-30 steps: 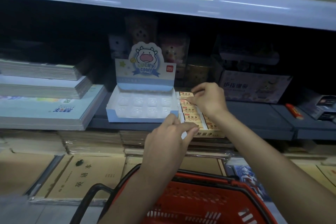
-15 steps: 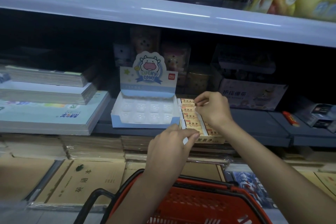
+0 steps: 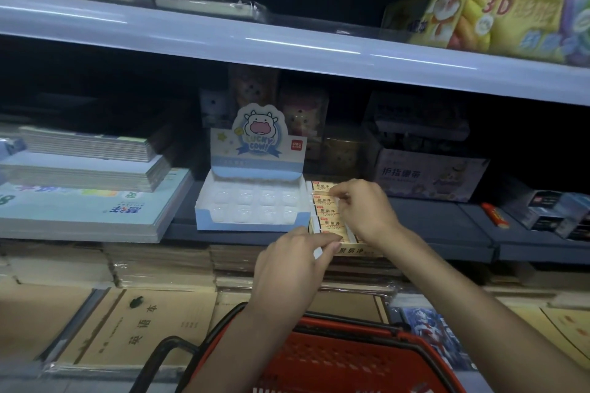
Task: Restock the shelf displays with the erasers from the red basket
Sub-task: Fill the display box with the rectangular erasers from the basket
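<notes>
Though half behind right hand [image 3: 364,210], eraser box [image 3: 354,250] just beside cow display [image 3: 252,201].

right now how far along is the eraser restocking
Done: the yellow box already holds a row of erasers. In hand: the left hand pinches one eraser at its front end, the right hand reaches its back. Left: unclear, since arms hide the inside of the red basket.

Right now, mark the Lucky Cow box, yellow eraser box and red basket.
Lucky Cow box [image 3: 249,226]: head view, front wall.
yellow eraser box [image 3: 355,251]: head view, front label.
red basket [image 3: 360,328]: head view, far rim.
</notes>
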`<action>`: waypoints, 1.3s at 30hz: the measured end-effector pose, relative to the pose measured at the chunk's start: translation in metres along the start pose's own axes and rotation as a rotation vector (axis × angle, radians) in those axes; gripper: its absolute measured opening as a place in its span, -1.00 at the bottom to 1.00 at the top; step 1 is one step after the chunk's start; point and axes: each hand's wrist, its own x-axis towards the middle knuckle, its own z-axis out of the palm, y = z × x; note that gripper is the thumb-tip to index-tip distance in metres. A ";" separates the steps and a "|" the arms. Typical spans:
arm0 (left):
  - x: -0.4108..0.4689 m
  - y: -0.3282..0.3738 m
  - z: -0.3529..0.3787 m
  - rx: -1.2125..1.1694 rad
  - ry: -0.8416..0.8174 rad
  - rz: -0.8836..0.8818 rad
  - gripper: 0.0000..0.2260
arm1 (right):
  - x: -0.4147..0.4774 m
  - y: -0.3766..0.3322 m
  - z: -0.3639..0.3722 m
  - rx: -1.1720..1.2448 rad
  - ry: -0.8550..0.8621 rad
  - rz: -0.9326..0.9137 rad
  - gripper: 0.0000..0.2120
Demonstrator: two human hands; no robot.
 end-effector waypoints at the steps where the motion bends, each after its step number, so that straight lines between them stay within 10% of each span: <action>1: 0.000 0.000 0.000 0.005 0.007 0.001 -0.69 | 0.000 -0.001 -0.001 -0.012 -0.005 -0.007 -0.71; 22: -0.004 0.002 0.001 0.119 0.170 0.087 -0.76 | -0.076 0.015 -0.019 0.118 0.044 -0.227 -0.74; 31: -0.002 0.010 -0.017 -1.489 0.078 -0.179 -0.65 | -0.095 -0.011 -0.031 0.584 0.184 -0.022 -0.75; 39: -0.010 0.023 -0.021 -1.557 0.008 -0.179 -0.58 | -0.122 -0.043 -0.031 1.032 -0.180 0.227 -0.80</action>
